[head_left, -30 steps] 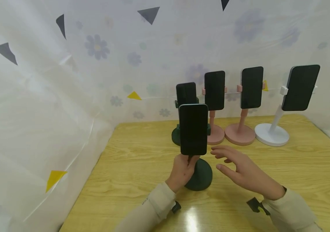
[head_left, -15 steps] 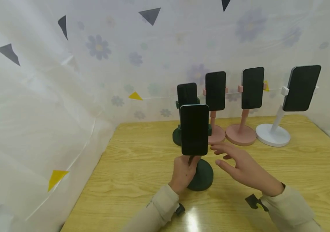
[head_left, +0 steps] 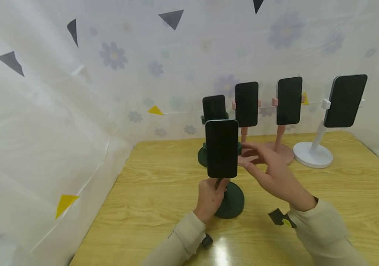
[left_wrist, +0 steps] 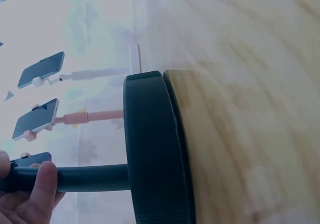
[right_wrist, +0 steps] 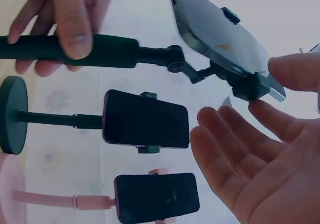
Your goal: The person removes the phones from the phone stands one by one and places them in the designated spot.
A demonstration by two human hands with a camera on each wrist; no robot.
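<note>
Smartphone [head_left: 222, 148] sits clamped upright in dark green stand [head_left: 230, 204] on worktop [head_left: 342, 192]: top-heavy and glass-faced, likely tippy, so left hand [head_left: 210, 196] grips the stiff pole while right hand [head_left: 272, 173], fingers spread, nears the clamp's side.

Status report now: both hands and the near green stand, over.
Left hand grips green stand pole. Right hand open, fingertips at the clamp beside phone, not gripping. Pink stand close behind the right hand.
</note>
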